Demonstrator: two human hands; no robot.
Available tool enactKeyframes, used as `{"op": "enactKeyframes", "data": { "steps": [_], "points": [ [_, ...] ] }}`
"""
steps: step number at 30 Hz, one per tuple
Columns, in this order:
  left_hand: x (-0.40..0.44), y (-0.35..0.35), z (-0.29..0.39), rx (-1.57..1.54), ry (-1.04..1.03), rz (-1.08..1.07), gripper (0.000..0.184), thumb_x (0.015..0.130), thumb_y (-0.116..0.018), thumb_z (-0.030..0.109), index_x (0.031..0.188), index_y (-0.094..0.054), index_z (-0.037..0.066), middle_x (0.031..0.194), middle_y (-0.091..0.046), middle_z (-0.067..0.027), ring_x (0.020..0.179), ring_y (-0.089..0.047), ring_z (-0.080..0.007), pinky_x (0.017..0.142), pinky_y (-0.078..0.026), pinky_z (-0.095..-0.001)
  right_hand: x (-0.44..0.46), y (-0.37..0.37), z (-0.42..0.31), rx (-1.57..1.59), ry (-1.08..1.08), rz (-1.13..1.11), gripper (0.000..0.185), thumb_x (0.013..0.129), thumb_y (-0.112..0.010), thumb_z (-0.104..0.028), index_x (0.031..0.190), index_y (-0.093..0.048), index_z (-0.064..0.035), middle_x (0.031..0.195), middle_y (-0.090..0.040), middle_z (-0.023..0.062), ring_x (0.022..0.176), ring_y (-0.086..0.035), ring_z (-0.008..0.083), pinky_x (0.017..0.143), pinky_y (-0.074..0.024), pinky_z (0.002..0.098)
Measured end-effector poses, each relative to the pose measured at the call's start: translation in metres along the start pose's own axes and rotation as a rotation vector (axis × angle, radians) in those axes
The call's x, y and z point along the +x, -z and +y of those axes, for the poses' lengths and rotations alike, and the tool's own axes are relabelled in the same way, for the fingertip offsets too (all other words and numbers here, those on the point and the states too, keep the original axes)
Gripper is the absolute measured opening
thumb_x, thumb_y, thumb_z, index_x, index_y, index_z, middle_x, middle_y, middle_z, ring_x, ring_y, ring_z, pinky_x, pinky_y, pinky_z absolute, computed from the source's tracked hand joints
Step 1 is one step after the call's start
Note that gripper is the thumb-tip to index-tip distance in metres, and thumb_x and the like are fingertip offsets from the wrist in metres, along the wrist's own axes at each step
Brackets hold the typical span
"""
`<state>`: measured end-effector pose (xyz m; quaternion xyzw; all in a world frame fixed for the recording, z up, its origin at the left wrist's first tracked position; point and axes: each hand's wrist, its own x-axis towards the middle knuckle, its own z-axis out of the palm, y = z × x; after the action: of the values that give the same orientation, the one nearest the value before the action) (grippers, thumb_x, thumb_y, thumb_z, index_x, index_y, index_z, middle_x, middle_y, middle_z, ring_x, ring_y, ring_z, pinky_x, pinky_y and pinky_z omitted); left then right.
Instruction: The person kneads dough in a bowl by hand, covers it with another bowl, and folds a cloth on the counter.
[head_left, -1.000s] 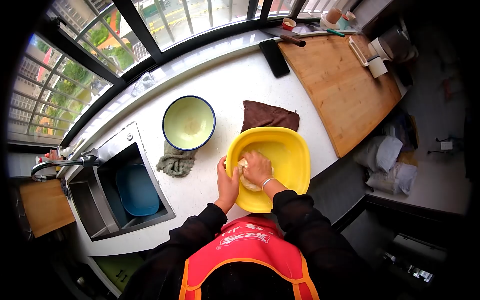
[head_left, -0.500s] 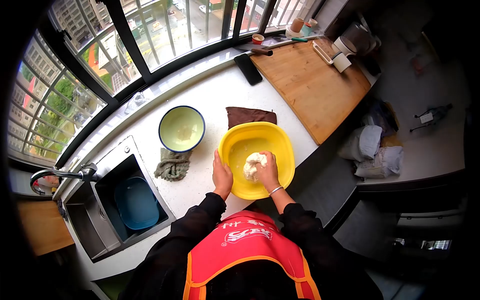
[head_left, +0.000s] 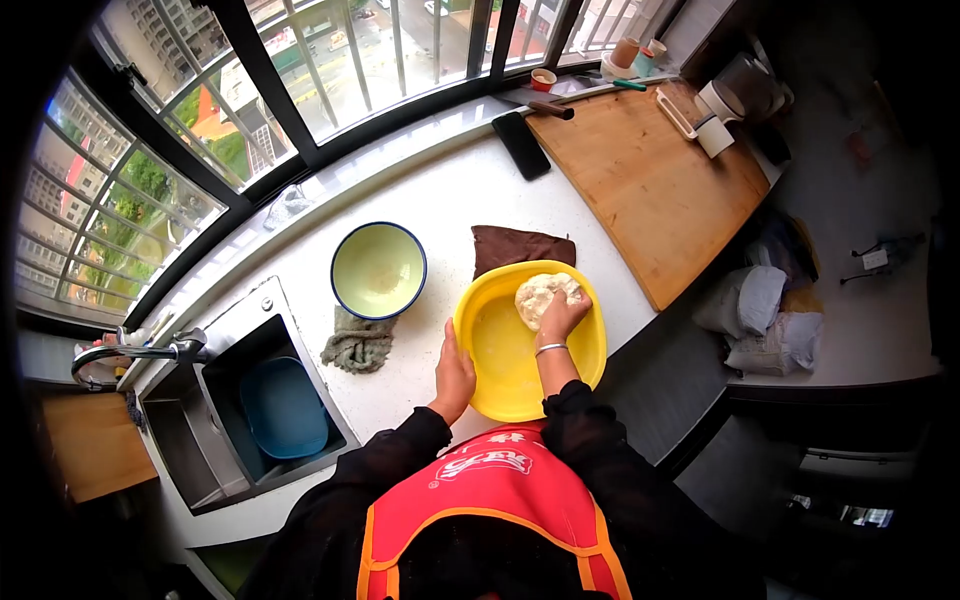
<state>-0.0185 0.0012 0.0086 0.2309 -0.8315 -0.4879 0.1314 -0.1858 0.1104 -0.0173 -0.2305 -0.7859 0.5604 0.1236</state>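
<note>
Barred windows (head_left: pixel 340 60) curve round the far side of the kitchen, and below them runs a white counter (head_left: pixel 440 195) with a yellow basin (head_left: pixel 500 360) at its near edge, just in front of the person in a red apron (head_left: pixel 500 480). From where I stand, the pale, lumpy dough (head_left: pixel 543 296) is inside that basin, up by the far wall, right of the middle. The right hand (head_left: pixel 565 318) grips it from the near right side, fingers curled round it, a bracelet (head_left: pixel 550 347) at the wrist; whether the lump is lifted or resting, I can't tell. The left hand (head_left: pixel 455 378) lies along the basin's left side with its fingers pointing forward, touching the rim, though I can't make out whether it is clasping. Just beyond the basin is a brown cloth (head_left: pixel 520 248), and to the left a blue-rimmed bowl (head_left: pixel 378 270) stands against a crumpled grey cloth (head_left: pixel 358 345). Over on the right I see a wooden board (head_left: pixel 655 185), with a black phone (head_left: pixel 521 145) just beside its far left corner. On the left, a blue tub (head_left: pixel 283 408) sits in the sink (head_left: pixel 190 440).
</note>
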Motion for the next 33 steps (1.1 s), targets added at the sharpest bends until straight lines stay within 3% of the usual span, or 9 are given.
{"op": "enactKeyframes", "data": {
  "steps": [5, 8, 15, 21, 22, 24, 26, 31, 33],
  "points": [
    [0.005, 0.002, 0.011, -0.154, 0.078, -0.047, 0.06, 0.084, -0.045, -0.001, 0.137, -0.016, -0.004, 0.132, -0.036, -0.0289, 0.122, -0.038, -0.0404, 0.101, -0.032, -0.038, 0.008, -0.01, -0.003, -0.272, 0.375, -0.314, 0.044, 0.075, -0.061, -0.009, 0.113, -0.039, -0.0041, 0.11, -0.045, 0.0214, 0.104, -0.044, 0.0388, 0.09, -0.0377, 0.0428],
    [0.006, -0.005, -0.002, -0.046, -0.044, 0.02, 0.062, 0.086, -0.046, 0.004, 0.139, -0.014, 0.0, 0.128, -0.041, -0.0278, 0.115, -0.044, -0.0411, 0.094, -0.039, -0.0391, -0.002, -0.008, -0.021, -0.354, 0.438, -0.544, 0.045, 0.073, -0.062, -0.006, 0.113, -0.041, -0.0038, 0.11, -0.045, 0.0202, 0.104, -0.046, 0.037, 0.089, -0.0385, 0.0397],
    [0.018, -0.002, 0.0, -0.163, 0.081, 0.014, 0.055, 0.091, -0.045, 0.013, 0.138, -0.019, 0.001, 0.123, -0.046, -0.0271, 0.109, -0.049, -0.0414, 0.09, -0.042, -0.0393, -0.054, -0.006, -0.065, -0.626, 0.873, -1.097, 0.036, 0.069, -0.062, -0.007, 0.103, -0.053, -0.0139, 0.102, -0.053, 0.0075, 0.098, -0.051, 0.0313, 0.081, -0.0427, 0.0409],
    [0.015, -0.005, 0.001, -0.291, 0.058, 0.173, 0.043, 0.095, -0.039, 0.015, 0.135, -0.031, 0.0, 0.116, -0.054, -0.0203, 0.104, -0.055, -0.0254, 0.085, -0.043, -0.0326, -0.053, 0.015, -0.06, -0.755, 1.052, -1.491, 0.028, 0.069, -0.063, -0.01, 0.097, -0.06, -0.0143, 0.095, -0.057, 0.0088, 0.094, -0.055, 0.0288, 0.081, -0.0426, 0.0408],
    [0.016, 0.001, 0.009, -0.4, 0.251, 0.115, 0.043, 0.095, -0.039, 0.015, 0.135, -0.032, 0.002, 0.114, -0.055, -0.0192, 0.101, -0.055, -0.0225, 0.084, -0.044, -0.0313, -0.055, 0.023, -0.058, -0.757, 1.057, -1.486, 0.028, 0.069, -0.063, -0.01, 0.097, -0.06, -0.0143, 0.095, -0.057, 0.0088, 0.094, -0.055, 0.0288, 0.081, -0.0426, 0.0408],
    [0.011, 0.002, 0.013, -0.516, 0.443, 0.05, 0.042, 0.095, -0.04, 0.016, 0.135, -0.032, 0.003, 0.112, -0.055, -0.0181, 0.098, -0.056, -0.0195, 0.083, -0.044, -0.03, -0.057, 0.044, -0.051, -0.631, 0.938, -1.565, 0.028, 0.068, -0.064, -0.009, 0.096, -0.06, -0.0117, 0.095, -0.056, 0.0096, 0.093, -0.052, 0.0307, 0.082, -0.0418, 0.0398],
    [0.001, -0.009, 0.001, -0.568, 0.219, 0.183, 0.043, 0.095, -0.038, 0.013, 0.136, -0.03, 0.005, 0.096, -0.056, -0.0134, 0.085, -0.055, -0.0155, 0.075, -0.044, -0.0274, -0.05, 0.059, -0.021, -0.584, 0.862, -1.495, 0.034, 0.072, -0.063, -0.01, 0.106, -0.058, -0.0085, 0.1, -0.058, 0.0104, 0.095, -0.056, 0.027, 0.083, -0.0441, 0.0352],
    [-0.017, 0.002, -0.009, -0.305, 0.239, 0.082, 0.052, 0.09, -0.045, 0.012, 0.137, -0.025, 0.005, 0.097, -0.055, -0.016, 0.087, -0.056, -0.0244, 0.078, -0.044, -0.0341, -0.02, 0.082, -0.001, -0.114, -0.147, -0.955, 0.046, 0.078, -0.064, -0.015, 0.118, -0.048, 0.0024, 0.109, -0.057, 0.0166, 0.1, -0.056, 0.0217, 0.087, -0.0441, 0.0317],
    [-0.004, 0.013, -0.002, -0.201, 0.322, -0.039, 0.055, 0.088, -0.048, 0.012, 0.136, -0.024, 0.005, 0.096, -0.054, -0.0159, 0.087, -0.056, -0.0273, 0.078, -0.044, -0.0359, -0.005, 0.085, -0.013, -0.031, -0.255, -0.899, 0.047, 0.079, -0.063, -0.015, 0.118, -0.046, 0.0039, 0.11, -0.057, 0.0159, 0.098, -0.057, 0.0197, 0.085, -0.0447, 0.0305]
  ]
}}
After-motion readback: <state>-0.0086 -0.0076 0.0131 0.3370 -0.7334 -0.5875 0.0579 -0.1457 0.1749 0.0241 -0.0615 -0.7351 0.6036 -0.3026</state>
